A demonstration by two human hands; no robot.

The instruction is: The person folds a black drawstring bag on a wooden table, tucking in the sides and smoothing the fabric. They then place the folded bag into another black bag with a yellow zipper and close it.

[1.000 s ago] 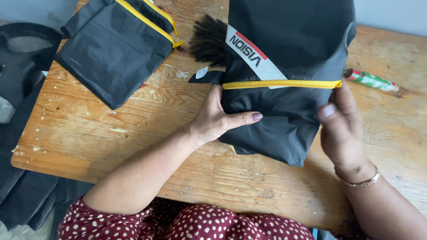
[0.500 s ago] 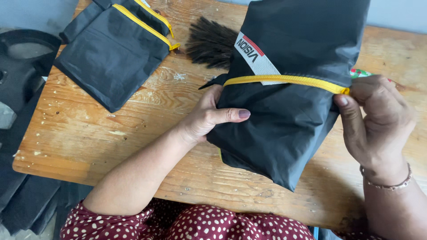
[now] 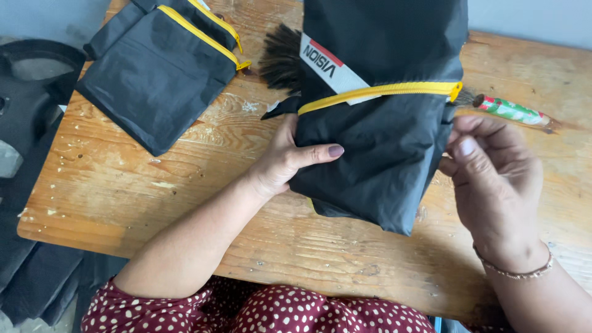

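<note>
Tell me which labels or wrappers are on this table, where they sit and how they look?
White rectangular sewn label with a red stripe: on the black fabric bag with yellow zipper, upper left, above the zipper; the left hand grips that bag's left edge.
Green, white and red printed wrapper on the stick handle: on the wooden table, above the right hand.

Soft even daylight, faint shadows, sharp focus throughout.

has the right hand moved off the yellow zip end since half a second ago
Yes. The right hand pinched the zip's end then; now it sits lower, just below the yellow zip, nearer the table's front edge.
</note>
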